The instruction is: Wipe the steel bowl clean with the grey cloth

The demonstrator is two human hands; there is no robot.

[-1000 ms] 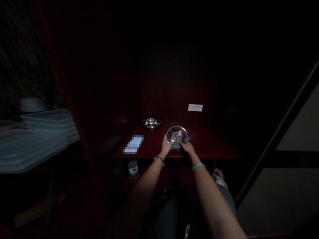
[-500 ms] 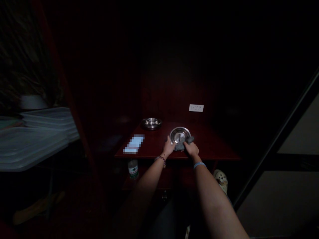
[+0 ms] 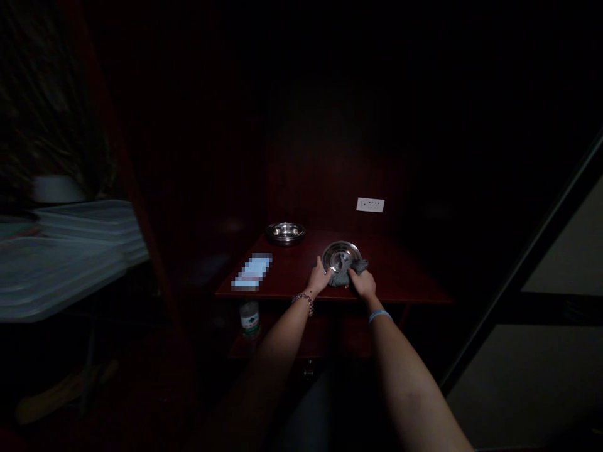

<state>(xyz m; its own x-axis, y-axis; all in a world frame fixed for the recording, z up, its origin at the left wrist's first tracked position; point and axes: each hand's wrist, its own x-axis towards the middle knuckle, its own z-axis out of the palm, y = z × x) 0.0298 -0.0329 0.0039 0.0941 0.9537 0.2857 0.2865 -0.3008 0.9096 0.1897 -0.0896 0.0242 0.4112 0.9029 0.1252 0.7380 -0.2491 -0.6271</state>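
A shiny metal bowl (image 3: pixel 335 251) is tilted toward me just above the dark red shelf (image 3: pixel 400 270). My left hand (image 3: pixel 320 277) grips its left rim, thumb on the near edge. A grey cloth (image 3: pixel 340 277) lies bunched over the bowl's near right side, part of it reaching inside. My right hand (image 3: pixel 362 284) is closed on this cloth at the bowl's right edge; the fingers underneath are hidden. Farther back on the left, more metal bowls (image 3: pixel 285 233) sit nested together.
A blurred-out phone-like rectangle (image 3: pixel 253 272) lies at the shelf's left. Below stands a clear bottle (image 3: pixel 250 319) with a green and white label. A white power socket (image 3: pixel 370 204) is on the back wall. Stacked clear plastic lids or trays (image 3: pixel 70 270) stand at far left.
The cloth now reaches farther into the bowl's middle. Both hands keep their hold, and the view has shifted slightly. The pale shoe at lower right is no longer visible.
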